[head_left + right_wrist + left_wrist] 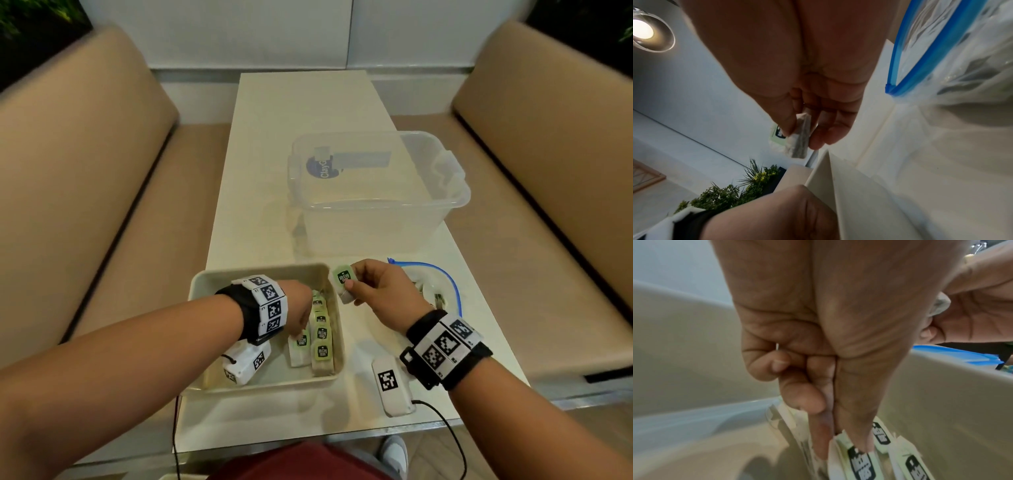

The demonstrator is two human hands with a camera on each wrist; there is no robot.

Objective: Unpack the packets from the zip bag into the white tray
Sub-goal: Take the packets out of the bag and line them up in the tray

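A: What do we have in our right hand [380, 291]?

B: One packet [343, 281], pinched between thumb and fingers. We hold it in the air just past the tray's [260, 383] right rim, with the green label facing us.

A: And our left hand [301, 308]?

B: It's down inside the tray. In the left wrist view, thumb and forefinger are pressed together on the top edge of a standing packet [858, 457]; the other fingers [774, 365] are curled in.

A: Where are the rest?

B: A row of packets [320, 334] stands along the tray's right wall. The zip bag [442, 291] lies open on the table [308, 102] to the right of the tray, behind our right hand, blue seal up. Something is inside it, but we can't make out what.

A: Anything else near us?

B: A clear tub [376, 192] stands beyond the tray.
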